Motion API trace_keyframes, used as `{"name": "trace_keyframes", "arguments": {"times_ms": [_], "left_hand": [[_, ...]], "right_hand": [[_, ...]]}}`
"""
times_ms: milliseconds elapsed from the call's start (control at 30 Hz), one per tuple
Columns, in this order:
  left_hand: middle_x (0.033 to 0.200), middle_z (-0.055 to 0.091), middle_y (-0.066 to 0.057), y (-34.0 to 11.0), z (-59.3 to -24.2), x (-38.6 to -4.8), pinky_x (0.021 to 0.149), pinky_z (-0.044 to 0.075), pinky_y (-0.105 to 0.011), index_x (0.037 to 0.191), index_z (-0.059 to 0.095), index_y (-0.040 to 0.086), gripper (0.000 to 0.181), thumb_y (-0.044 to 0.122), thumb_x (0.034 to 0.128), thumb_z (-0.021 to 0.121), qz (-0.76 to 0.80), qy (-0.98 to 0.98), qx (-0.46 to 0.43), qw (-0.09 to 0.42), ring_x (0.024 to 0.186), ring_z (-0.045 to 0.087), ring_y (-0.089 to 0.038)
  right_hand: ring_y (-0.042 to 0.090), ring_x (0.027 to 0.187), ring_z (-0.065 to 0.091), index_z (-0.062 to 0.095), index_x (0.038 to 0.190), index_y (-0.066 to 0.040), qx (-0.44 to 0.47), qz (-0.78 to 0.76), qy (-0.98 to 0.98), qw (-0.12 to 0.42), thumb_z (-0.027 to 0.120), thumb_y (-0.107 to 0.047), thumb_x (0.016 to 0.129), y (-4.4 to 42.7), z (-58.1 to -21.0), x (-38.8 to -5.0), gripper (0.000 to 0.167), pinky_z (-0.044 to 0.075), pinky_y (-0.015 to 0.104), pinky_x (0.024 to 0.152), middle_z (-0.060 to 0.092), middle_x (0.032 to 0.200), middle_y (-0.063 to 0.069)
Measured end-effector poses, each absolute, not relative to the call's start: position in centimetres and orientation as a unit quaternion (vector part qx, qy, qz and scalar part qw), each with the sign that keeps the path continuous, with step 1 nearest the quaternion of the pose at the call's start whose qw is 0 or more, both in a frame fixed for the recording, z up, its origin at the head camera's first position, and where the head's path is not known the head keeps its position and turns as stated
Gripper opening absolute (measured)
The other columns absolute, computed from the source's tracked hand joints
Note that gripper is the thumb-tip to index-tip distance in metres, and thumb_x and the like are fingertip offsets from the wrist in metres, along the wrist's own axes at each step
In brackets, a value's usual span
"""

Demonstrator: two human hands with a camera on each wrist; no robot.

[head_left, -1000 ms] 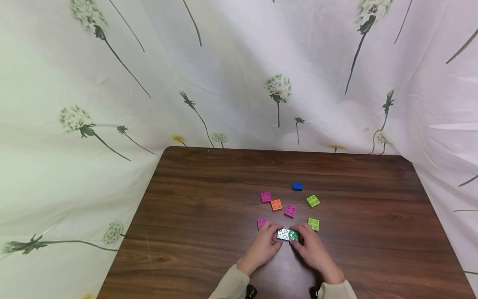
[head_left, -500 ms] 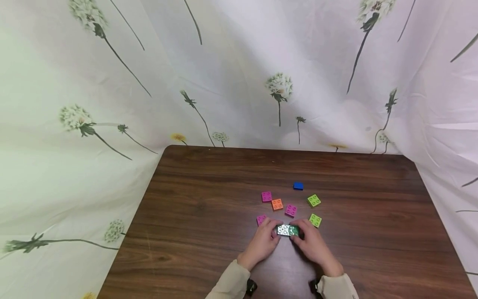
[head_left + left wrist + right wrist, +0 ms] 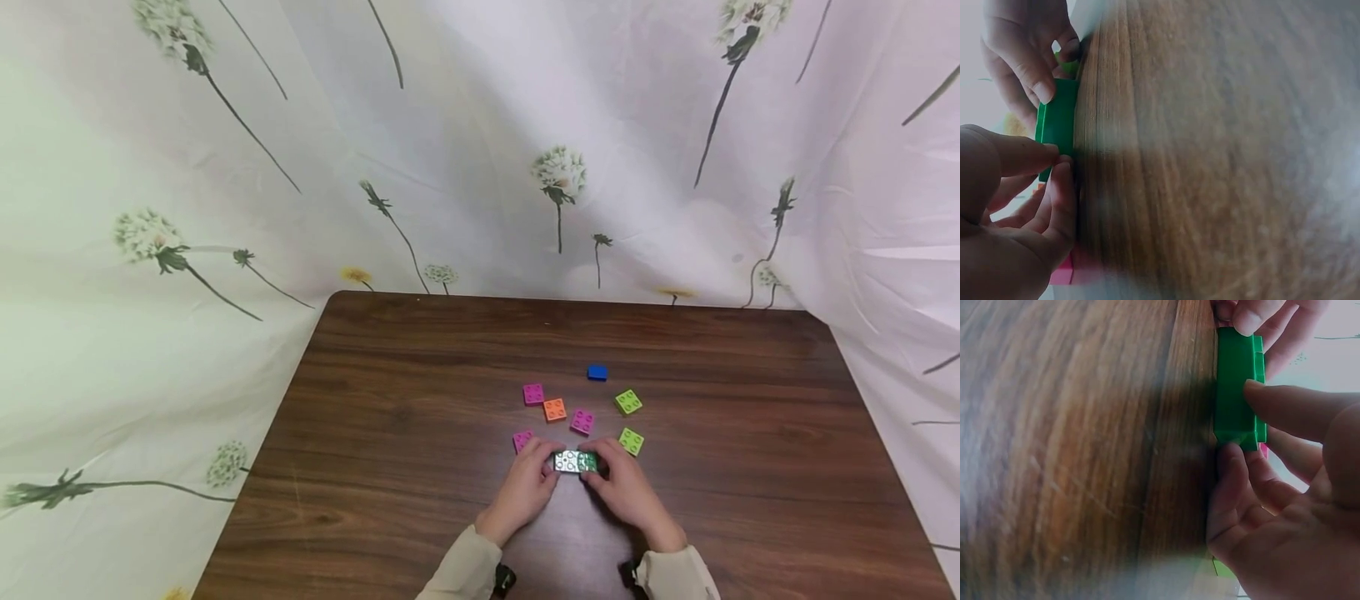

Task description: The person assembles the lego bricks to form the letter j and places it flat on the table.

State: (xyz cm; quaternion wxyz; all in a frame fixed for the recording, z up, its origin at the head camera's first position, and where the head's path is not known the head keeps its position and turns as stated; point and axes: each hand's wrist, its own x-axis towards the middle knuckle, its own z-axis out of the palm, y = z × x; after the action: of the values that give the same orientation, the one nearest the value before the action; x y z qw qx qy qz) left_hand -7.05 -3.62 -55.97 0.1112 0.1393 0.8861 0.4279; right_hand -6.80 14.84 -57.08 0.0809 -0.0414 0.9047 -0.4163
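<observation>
Brick point(image 3: 568, 462), green, low at table point(image 3: 375, 475), L hand point(image 3: 525, 485) & R hand point(image 3: 628, 490) pinching its ends, nudged fwd vs 1 s ago; nearer lime brick point(image 3: 631, 442) turned too (L hand part-hides magenta brick point(image 3: 522, 441)).

From the head, looks forward and down from well back, taking in the table point(image 3: 390, 467) and the flowered cloth point(image 3: 465, 167) behind. From each wrist, looks along the table close and low, rolled sideways in opposite senses. Shares the green brick point(image 3: 1234, 381), left hand point(image 3: 522, 485) and right hand point(image 3: 626, 489) between both wrist views.
</observation>
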Motion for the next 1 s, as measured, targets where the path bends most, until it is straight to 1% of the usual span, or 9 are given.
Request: {"name": "trace_keyframes", "arguments": {"times_ms": [167,300,367,467,600,700,800,867,1000], "left_hand": [[0.111,0.057,-0.005,-3.8,-55.7,-6.9,0.063,0.045,-0.013,0.125,0.059,0.005,0.042,-0.002,0.0842,0.066,0.428,0.884,0.145,0.122,0.075,0.047,0.003],[0.113,0.056,-0.007,-4.4,-54.8,-6.7,0.059,0.044,-0.014,0.127,0.057,0.006,0.044,0.001,0.0850,0.067,0.442,0.874,0.150,0.136,0.069,0.045,0.004],[0.113,0.057,-0.009,-4.8,-54.3,-6.8,0.057,0.044,-0.014,0.126,0.059,0.006,0.043,0.004,0.0843,0.069,0.456,0.868,0.148,0.129,0.066,0.044,0.003],[0.109,0.058,-0.012,-5.5,-53.8,-7.1,0.058,0.042,-0.015,0.122,0.062,0.007,0.040,0.008,0.0830,0.071,0.465,0.870,0.132,0.097,0.066,0.046,-0.002],[0.109,0.059,-0.009,-6.4,-53.9,-7.8,0.076,0.047,-0.025,0.118,0.064,0.008,0.038,0.011,0.0818,0.072,0.448,0.889,0.084,0.055,0.087,0.055,-0.015],[0.115,0.055,-0.009,-6.7,-54.6,-8.2,0.089,0.046,-0.038,0.119,0.063,0.007,0.041,0.014,0.0801,0.074,0.449,0.892,0.038,0.043,0.106,0.052,-0.024],[0.119,0.051,-0.012,-6.8,-55.5,-8.5,0.093,0.046,-0.043,0.122,0.060,0.007,0.047,0.017,0.0785,0.076,0.466,0.883,-0.003,0.050,0.112,0.048,-0.027],[0.122,0.051,-0.012,-6.9,-56.0,-8.7,0.093,0.046,-0.044,0.125,0.059,0.008,0.051,0.018,0.0780,0.076,0.475,0.878,-0.021,0.060,0.113,0.047,-0.028],[0.125,0.050,-0.011,-6.9,-56.5,-8.8,0.093,0.043,-0.045,0.127,0.058,0.010,0.053,0.017,0.0776,0.077,0.469,0.880,-0.021,0.080,0.113,0.041,-0.027]], "right_hand": [[0.014,0.095,0.056,0.066,0.111,-0.011,-0.040,-0.418,0.904,0.085,0.073,-0.004,0.081,14.7,-57.0,-6.7,0.031,0.047,0.036,0.083,0.062,0.109,0.003],[0.014,0.094,0.056,0.067,0.111,-0.011,-0.037,-0.423,0.901,0.090,0.072,-0.004,0.081,14.6,-56.7,-6.7,0.031,0.047,0.035,0.082,0.062,0.109,0.004],[0.014,0.094,0.056,0.066,0.112,-0.011,-0.036,-0.422,0.901,0.094,0.072,-0.004,0.082,14.6,-56.6,-6.7,0.032,0.047,0.035,0.082,0.061,0.109,0.004],[0.015,0.096,0.056,0.066,0.113,-0.011,-0.038,-0.415,0.904,0.096,0.072,-0.004,0.082,14.6,-56.6,-6.7,0.032,0.047,0.037,0.084,0.061,0.110,0.004],[0.016,0.097,0.056,0.066,0.113,-0.011,-0.041,-0.408,0.907,0.093,0.071,-0.004,0.082,14.7,-56.4,-6.6,0.032,0.047,0.039,0.085,0.061,0.110,0.004],[0.017,0.099,0.057,0.066,0.113,-0.011,-0.042,-0.406,0.908,0.092,0.071,-0.004,0.083,14.7,-56.3,-6.5,0.031,0.048,0.042,0.088,0.061,0.111,0.004],[0.019,0.101,0.057,0.066,0.112,-0.011,-0.045,-0.405,0.909,0.088,0.071,-0.006,0.083,14.7,-56.3,-6.5,0.031,0.047,0.044,0.091,0.061,0.111,0.004],[0.020,0.102,0.057,0.066,0.112,-0.011,-0.048,-0.405,0.909,0.084,0.072,-0.006,0.082,14.7,-56.4,-6.5,0.031,0.047,0.045,0.091,0.061,0.111,0.005],[0.019,0.102,0.057,0.066,0.112,-0.012,-0.048,-0.405,0.910,0.080,0.072,-0.006,0.082,14.7,-56.5,-6.5,0.031,0.047,0.044,0.092,0.061,0.110,0.004]]}}
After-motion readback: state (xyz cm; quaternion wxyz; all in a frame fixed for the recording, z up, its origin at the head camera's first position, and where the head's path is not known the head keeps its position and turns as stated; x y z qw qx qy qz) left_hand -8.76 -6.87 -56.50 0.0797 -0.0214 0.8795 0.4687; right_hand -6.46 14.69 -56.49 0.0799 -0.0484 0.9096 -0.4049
